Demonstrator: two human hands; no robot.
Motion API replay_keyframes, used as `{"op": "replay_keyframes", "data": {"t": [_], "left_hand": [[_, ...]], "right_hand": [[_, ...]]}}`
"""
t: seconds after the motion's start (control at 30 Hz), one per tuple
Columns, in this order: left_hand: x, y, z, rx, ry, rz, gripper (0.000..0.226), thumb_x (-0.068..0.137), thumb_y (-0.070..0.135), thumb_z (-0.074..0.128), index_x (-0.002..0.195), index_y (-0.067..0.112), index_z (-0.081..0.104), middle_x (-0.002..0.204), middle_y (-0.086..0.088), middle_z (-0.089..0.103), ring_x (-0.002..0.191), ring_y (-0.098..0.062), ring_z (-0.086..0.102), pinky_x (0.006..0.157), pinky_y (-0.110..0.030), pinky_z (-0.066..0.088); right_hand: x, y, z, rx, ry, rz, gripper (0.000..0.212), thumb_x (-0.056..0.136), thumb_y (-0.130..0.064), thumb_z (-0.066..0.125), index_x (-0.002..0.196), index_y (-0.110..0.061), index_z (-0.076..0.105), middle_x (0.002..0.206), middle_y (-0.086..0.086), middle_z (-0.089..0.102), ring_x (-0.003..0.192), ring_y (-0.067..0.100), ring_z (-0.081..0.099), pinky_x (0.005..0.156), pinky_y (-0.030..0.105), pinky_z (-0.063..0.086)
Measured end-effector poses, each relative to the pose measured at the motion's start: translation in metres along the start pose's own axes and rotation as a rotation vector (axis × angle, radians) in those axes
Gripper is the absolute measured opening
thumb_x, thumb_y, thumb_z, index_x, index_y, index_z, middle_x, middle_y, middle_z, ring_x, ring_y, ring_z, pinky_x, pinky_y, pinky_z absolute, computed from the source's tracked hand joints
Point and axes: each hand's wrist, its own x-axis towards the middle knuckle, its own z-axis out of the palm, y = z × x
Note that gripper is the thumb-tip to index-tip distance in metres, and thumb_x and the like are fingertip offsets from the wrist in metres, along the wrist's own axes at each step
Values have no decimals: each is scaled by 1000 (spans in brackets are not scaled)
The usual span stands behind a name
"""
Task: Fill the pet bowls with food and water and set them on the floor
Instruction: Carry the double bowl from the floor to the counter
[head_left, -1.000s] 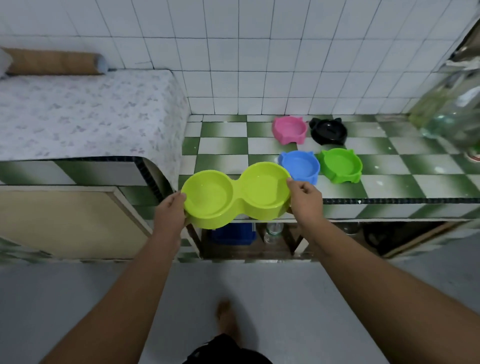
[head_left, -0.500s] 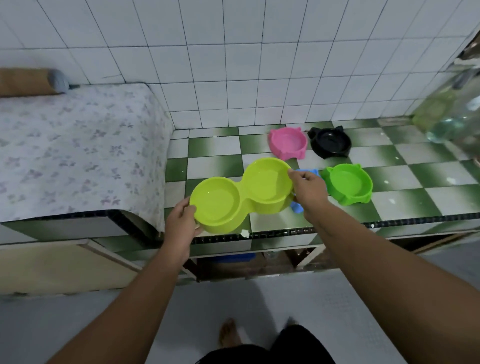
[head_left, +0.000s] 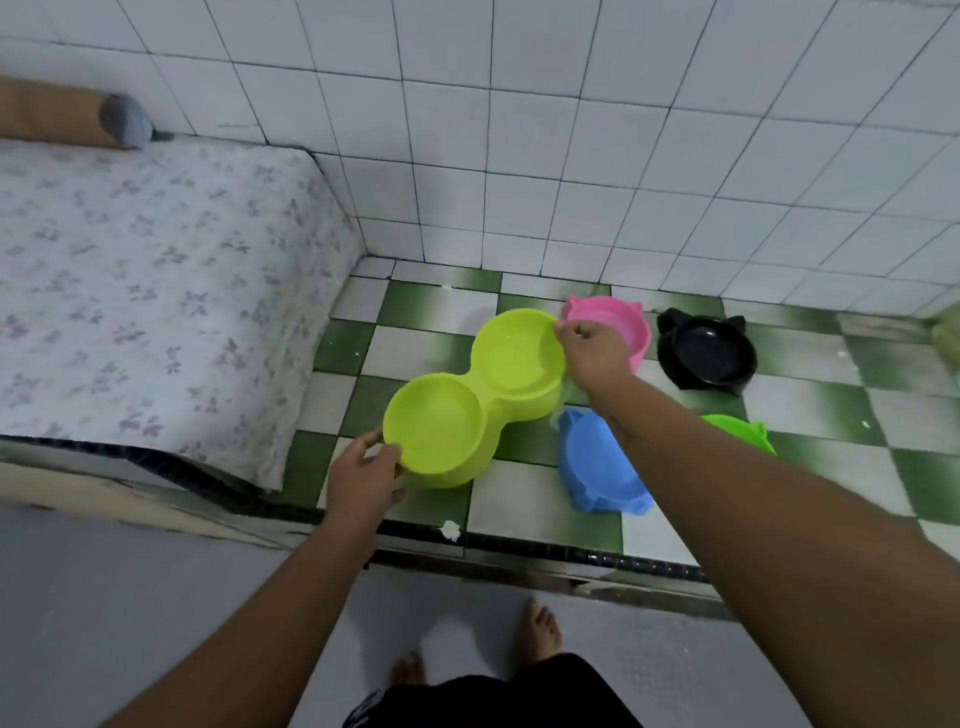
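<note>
— White tile covers the wall (head_left: 571, 130), and below it runs a green-and-white checkered counter (head_left: 431, 343). What lies to the left?

— A raised slab under a pale flowered cloth (head_left: 145, 291), with a brown roll (head_left: 52, 111) at its far edge.

— And the arms?

— Both reach forward over the counter edge. The lime double bowl (head_left: 478, 397) sits slantwise on the counter, both wells empty. The left hand (head_left: 363, 480) curls round the rim of the near well; the right hand (head_left: 595, 351) pinches the rim of the far well.

— The other bowls?

— All on the counter: a black bowl (head_left: 706, 356) far right, a blue bowl (head_left: 597, 462) under the right forearm, a pink bowl (head_left: 623, 325) behind the right hand, a green bowl (head_left: 743, 431) mostly hidden by the arm.
</note>
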Motion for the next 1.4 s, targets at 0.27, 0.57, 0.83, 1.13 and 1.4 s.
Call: {"op": "replay_keyframes", "data": {"t": [0.27,0.57,0.83,1.13,1.4], "left_hand": [[-30,-20,48,-193,88,-117,33,98,8,67,129,-5,65,114,-16,70,95,-23,70,89,-42,61],[-31,-21,66,-230,137,-174,16,99,7,66,112,0,71,107,-15,71,96,-22,71,92,-39,60],[-33,-16,72,-182,132,-150,17,100,10,64,84,12,69,103,-16,73,92,-19,72,86,-30,61],[-25,-8,60,19,188,-64,50,98,15,61,146,8,52,100,5,63,85,-14,64,85,-42,59],[-8,47,49,81,161,191,39,98,14,60,137,14,58,123,1,63,103,-12,59,95,-31,48]], "right_hand": [[60,-27,34,-400,-181,-216,25,99,-19,57,113,-9,76,116,15,73,108,33,66,95,33,51],[87,-33,62,-363,-304,-123,42,93,3,49,124,-13,71,130,6,68,118,24,64,95,22,44],[91,-24,62,-374,-385,-118,51,88,8,46,133,-9,66,128,12,68,114,30,65,97,35,53],[79,-24,50,-269,-248,-117,34,94,-2,49,121,-11,69,111,4,67,101,23,65,87,27,52],[53,-28,32,-127,-146,-161,15,89,-11,61,100,-16,71,90,2,71,89,26,72,86,39,60]]}}
